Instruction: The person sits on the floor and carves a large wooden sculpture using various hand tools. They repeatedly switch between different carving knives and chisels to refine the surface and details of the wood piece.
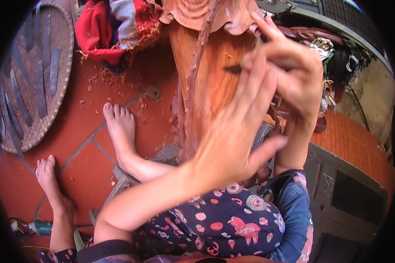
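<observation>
Gripping a dark pointed blade [233, 68] toward one o'clock with the right hand [295, 62], holding the left hand [231, 136] wide, facing carved wood [219, 52] at twelve.

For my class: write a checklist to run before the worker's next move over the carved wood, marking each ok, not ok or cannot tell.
1. Dark flat tool in hand: ok, it appears held in the right hand.
2. Left hand clear of the tool: cannot tell; its fingers overlap that area in this view, blurred.
3. Carved wooden piece in front of the person: ok.
4. Feet covered: not ok, both visible feet are bare.
5. Tiled floor free of wood shavings: not ok, some are scattered there.
6. Dark strips inside the woven tray: ok, mostly; some reach its edge.
</observation>
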A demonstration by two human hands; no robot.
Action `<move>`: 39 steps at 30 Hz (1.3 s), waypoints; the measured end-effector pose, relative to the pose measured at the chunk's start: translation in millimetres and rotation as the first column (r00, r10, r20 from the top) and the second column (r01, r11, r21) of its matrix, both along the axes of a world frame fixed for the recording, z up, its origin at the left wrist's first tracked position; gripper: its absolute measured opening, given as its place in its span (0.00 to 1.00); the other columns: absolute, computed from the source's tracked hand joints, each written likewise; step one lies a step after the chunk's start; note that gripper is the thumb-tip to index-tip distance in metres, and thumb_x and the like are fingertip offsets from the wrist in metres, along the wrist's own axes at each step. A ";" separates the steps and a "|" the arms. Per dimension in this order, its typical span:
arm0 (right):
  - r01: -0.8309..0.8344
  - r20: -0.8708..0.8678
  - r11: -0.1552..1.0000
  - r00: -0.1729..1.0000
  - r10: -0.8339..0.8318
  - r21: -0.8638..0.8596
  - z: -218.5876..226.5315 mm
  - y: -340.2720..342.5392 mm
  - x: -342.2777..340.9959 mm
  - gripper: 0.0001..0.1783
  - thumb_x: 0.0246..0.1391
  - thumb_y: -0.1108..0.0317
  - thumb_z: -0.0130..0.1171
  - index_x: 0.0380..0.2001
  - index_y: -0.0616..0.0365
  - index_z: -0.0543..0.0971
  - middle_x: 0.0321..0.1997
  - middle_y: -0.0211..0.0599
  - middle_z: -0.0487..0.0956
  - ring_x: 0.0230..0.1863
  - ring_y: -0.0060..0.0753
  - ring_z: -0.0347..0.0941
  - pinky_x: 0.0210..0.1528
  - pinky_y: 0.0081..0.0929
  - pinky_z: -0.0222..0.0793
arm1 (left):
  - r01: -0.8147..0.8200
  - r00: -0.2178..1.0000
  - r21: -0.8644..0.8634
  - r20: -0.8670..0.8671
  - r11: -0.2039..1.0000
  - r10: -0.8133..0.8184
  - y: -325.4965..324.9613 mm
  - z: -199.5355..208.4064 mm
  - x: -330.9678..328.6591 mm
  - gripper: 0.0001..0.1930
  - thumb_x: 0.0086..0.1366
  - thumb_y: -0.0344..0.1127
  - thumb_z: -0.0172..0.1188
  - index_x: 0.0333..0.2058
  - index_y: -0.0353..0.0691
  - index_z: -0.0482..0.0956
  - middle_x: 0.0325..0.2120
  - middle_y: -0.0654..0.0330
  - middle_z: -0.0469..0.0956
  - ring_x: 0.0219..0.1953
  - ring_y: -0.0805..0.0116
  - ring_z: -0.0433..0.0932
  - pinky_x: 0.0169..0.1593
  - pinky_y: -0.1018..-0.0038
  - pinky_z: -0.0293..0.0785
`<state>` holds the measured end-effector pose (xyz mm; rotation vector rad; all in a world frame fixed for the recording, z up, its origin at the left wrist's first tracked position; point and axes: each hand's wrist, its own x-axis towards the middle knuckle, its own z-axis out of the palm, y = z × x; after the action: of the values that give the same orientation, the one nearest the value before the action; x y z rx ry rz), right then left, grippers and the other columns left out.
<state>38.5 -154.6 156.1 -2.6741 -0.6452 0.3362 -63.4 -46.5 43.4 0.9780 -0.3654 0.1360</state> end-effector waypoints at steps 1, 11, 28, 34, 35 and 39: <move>0.069 -0.011 0.997 0.998 -0.068 0.024 0.5 0.7 -0.3 0.07 0.50 0.78 0.68 0.33 0.70 0.85 0.31 0.39 0.86 0.60 0.56 0.77 0.75 0.55 0.53 | 0.022 0.999 0.020 -0.036 1.000 -0.021 -1.0 -1.2 2.1 0.49 0.62 0.39 0.67 0.74 0.34 0.47 0.75 0.37 0.40 0.74 0.29 0.46 0.70 0.52 0.62; 0.038 0.056 0.998 0.998 -0.035 -0.055 3.1 3.7 -3.7 0.08 0.44 0.83 0.67 0.32 0.70 0.84 0.32 0.40 0.87 0.63 0.56 0.76 0.76 0.58 0.51 | -0.058 0.998 0.074 0.029 0.996 0.056 -4.8 -9.6 -8.4 0.51 0.63 0.46 0.67 0.74 0.31 0.45 0.75 0.35 0.39 0.72 0.30 0.53 0.65 0.53 0.67; 0.080 0.045 0.995 0.996 -0.082 0.054 0.1 -4.3 0.2 0.08 0.49 0.83 0.67 0.35 0.68 0.85 0.39 0.47 0.88 0.48 0.37 0.85 0.49 0.29 0.81 | -0.075 0.996 0.093 0.057 0.993 0.070 -3.0 -9.5 -0.1 0.52 0.61 0.46 0.69 0.75 0.32 0.46 0.75 0.35 0.42 0.73 0.28 0.51 0.66 0.52 0.66; -0.345 0.054 0.933 0.935 0.351 -0.099 4.6 -5.5 6.0 0.10 0.50 0.82 0.65 0.38 0.71 0.84 0.36 0.44 0.87 0.54 0.43 0.81 0.65 0.45 0.68 | -0.089 0.989 0.037 0.122 0.995 0.084 -3.0 -6.6 0.6 0.53 0.60 0.47 0.69 0.74 0.33 0.47 0.75 0.36 0.42 0.74 0.31 0.49 0.67 0.53 0.66; -0.297 0.006 0.951 0.954 0.299 -0.086 6.1 -4.9 7.3 0.11 0.50 0.82 0.65 0.39 0.72 0.84 0.36 0.44 0.86 0.55 0.44 0.81 0.67 0.47 0.67 | -0.044 0.996 0.086 0.079 0.995 0.037 -1.8 -5.0 0.7 0.53 0.60 0.47 0.69 0.74 0.33 0.47 0.75 0.36 0.42 0.74 0.32 0.49 0.67 0.53 0.66; 0.106 0.007 0.972 0.994 -0.110 0.208 0.4 -3.3 5.6 0.11 0.46 0.90 0.59 0.34 0.70 0.84 0.33 0.40 0.87 0.53 0.33 0.83 0.66 0.39 0.71 | -0.122 0.989 0.102 0.100 0.987 0.112 -9.0 -6.6 14.5 0.52 0.60 0.49 0.68 0.74 0.31 0.48 0.75 0.36 0.42 0.74 0.33 0.50 0.66 0.53 0.66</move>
<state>44.1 -157.9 156.5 -2.5024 -0.5069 0.2028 -48.9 -55.5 36.8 1.1029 -0.4052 0.2721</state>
